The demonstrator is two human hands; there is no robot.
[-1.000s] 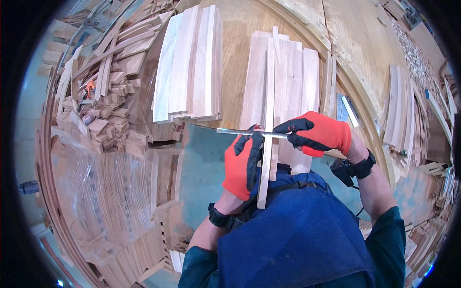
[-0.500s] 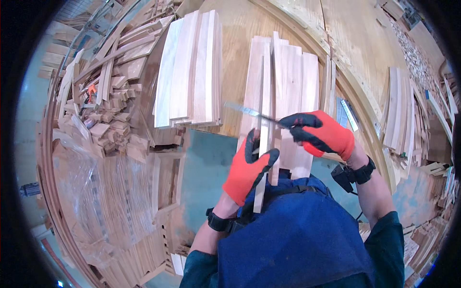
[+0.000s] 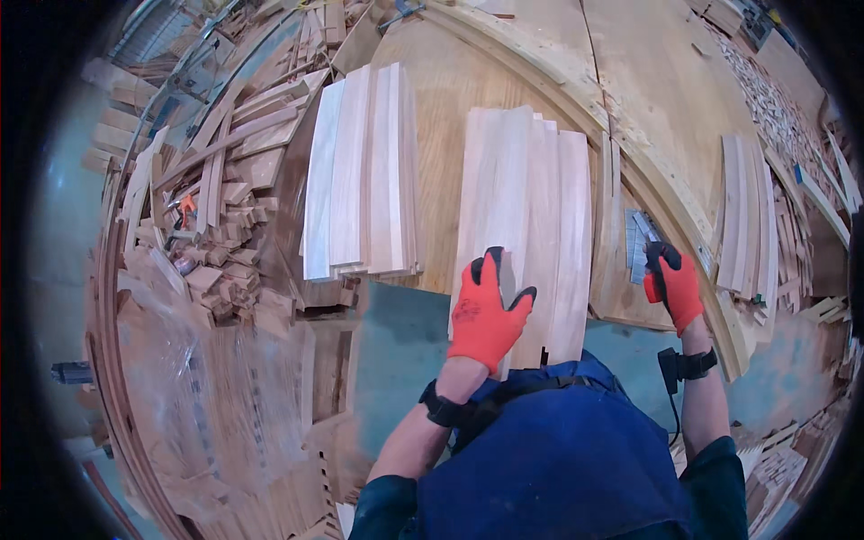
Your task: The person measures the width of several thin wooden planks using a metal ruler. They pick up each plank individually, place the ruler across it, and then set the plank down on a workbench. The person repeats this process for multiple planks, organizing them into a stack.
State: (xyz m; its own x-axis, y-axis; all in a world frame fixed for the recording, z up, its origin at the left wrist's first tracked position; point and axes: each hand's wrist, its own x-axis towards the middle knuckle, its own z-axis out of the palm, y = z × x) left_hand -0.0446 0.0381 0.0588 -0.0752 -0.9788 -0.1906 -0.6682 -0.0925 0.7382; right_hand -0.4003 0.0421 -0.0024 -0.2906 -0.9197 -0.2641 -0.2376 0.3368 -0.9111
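My left hand (image 3: 484,315), in a red glove with black fingertips, lies on a pale wooden board at the near end of the right-hand stack of boards (image 3: 535,198). Its thumb is spread away from its fingers. Off to the right, my right hand (image 3: 673,286), gloved alike, is closed at the end of a thin metal blade-like tool (image 3: 643,225). The fingers hide the tool's grip. That tool is over a grey-blue flat pad (image 3: 634,252) on the workbench. The near ends of the boards reach my blue apron (image 3: 558,450).
Another stack of pale boards (image 3: 364,180) stands left on the plywood bench (image 3: 450,85). A curved wooden rail (image 3: 670,198) crosses the bench at right, with more curved strips (image 3: 740,216) beyond it. Offcuts (image 3: 229,270) pile up at far left, above plastic-wrapped wood (image 3: 207,387).
My right hand has carried the metal tool from over the boards to the pad at right. The narrow strip my left hand held on edge no longer stands up; that hand now lies flatter.
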